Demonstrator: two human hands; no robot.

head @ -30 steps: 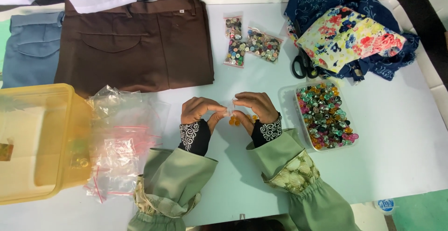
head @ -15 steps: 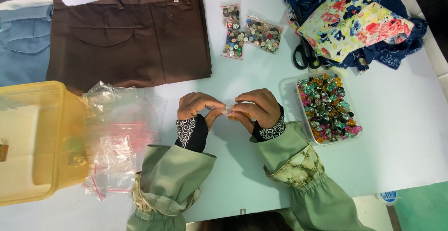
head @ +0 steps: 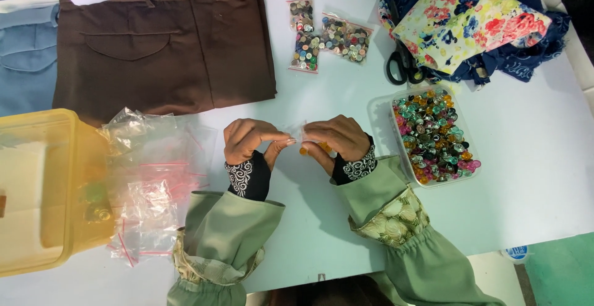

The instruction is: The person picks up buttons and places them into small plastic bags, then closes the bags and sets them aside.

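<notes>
— Both hands had slid a little down and to the side since the earlier picture, and they stayed close together, didn't they?

— Yes. The left hand (head: 255, 140) and the right hand (head: 336, 137) were over the pale blue counter (head: 532, 176), almost touching.

— What did they hold?

— A small clear bag (head: 299, 134) was between them. The left hand's grip was pressed together, pinching one edge of the bag with thumb and fingertips. The right hand's grip pinched the other edge. A few orange beads (head: 304, 151) showed just under the right fingers.

— Where was the bag, then?

— It was up off the counter, right in the middle, between the two hands.

— What else was near?

— Just beside the right hand sat a clear tray of shiny coloured beads (head: 433, 134). Beside the left hand lay a pile of empty clear bags with red strips (head: 151, 176), touching a yellow box (head: 43, 188).

— And farther away?

— Three little bags of buttons (head: 325, 34) lay at the far side of the counter. Brown trousers (head: 164, 43) lay folded next to blue trousers (head: 25, 58). Black scissors (head: 401, 68) peeked out from under a flowery cloth (head: 467, 18) that lay on a dark blue cloth (head: 544, 37).

— And the sleeves?

— They were green, with black cuffs that had white patterns.
</notes>
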